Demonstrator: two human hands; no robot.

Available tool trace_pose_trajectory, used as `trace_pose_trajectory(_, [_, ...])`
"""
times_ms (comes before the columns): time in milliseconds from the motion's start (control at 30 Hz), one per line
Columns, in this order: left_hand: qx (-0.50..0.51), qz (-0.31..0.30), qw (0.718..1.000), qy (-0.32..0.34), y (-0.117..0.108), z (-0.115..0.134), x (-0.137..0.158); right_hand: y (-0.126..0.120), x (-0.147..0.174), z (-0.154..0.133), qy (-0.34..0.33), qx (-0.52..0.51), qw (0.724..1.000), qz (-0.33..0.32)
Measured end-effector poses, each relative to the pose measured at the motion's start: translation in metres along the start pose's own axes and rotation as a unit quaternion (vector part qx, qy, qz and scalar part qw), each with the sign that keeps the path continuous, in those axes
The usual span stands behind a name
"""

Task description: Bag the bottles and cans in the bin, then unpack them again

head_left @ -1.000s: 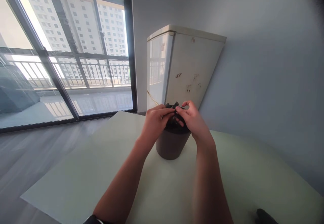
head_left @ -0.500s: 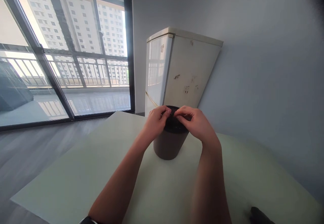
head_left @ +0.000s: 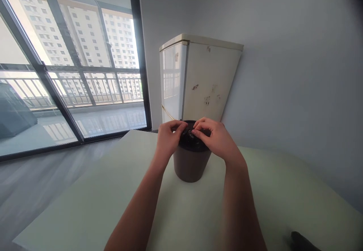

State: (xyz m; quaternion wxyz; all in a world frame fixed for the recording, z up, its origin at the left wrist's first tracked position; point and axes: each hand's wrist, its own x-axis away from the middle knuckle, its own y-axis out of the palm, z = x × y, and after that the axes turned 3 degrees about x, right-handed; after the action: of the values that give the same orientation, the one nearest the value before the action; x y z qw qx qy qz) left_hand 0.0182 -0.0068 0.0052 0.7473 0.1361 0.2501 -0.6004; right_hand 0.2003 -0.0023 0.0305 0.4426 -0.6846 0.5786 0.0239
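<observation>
A small grey-brown bin [head_left: 189, 166] stands on a pale table [head_left: 107, 201]. A black bag [head_left: 188, 136] fills its mouth. My left hand [head_left: 167, 139] rests on the left side of the rim, its fingertips pinching the black bag. From the right, my right hand [head_left: 217, 139] reaches over the top and its fingers pinch the same bag near the middle. The fingertips of the two hands almost meet above the bin. What lies inside the bin is hidden by the bag and my hands.
A worn white fridge [head_left: 210, 80] stands just behind the table against a grey wall. Tall windows [head_left: 70, 77] with a balcony railing fill the left. A dark object [head_left: 302, 241] lies at the table's near right corner.
The bunched black bag that stood above the rim is now pressed down into the bin's mouth. Both hands have lowered onto the top and drawn closer together.
</observation>
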Motion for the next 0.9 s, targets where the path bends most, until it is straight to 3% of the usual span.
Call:
trace_pose_trajectory(133, [-0.001, 0.041, 0.999, -0.005, -0.003, -0.011, -0.001, 0.001, 0.001, 0.006, 0.026, 0.018, 0.999, 0.011])
trace_pose_trajectory(267, [-0.082, 0.101, 0.991, 0.016, -0.009, -0.023, -0.005, -0.009, 0.003, 0.033, 0.058, 0.076, 0.995, 0.022])
trace_pose_trajectory(467, [-0.199, 0.072, 0.977, 0.007, -0.011, -0.025, -0.006, -0.029, 0.010, 0.064, 0.122, 0.120, 0.985, 0.025])
trace_pose_trajectory(667, [-0.167, 0.052, 0.984, 0.033, -0.011, -0.014, -0.004, -0.015, 0.001, 0.046, 0.109, 0.164, 0.973, 0.124])
trace_pose_trajectory(900, [-0.104, -0.059, 0.988, 0.098, -0.003, -0.003, -0.001, 0.003, -0.003, 0.006, 0.049, 0.002, 0.989, 0.136])
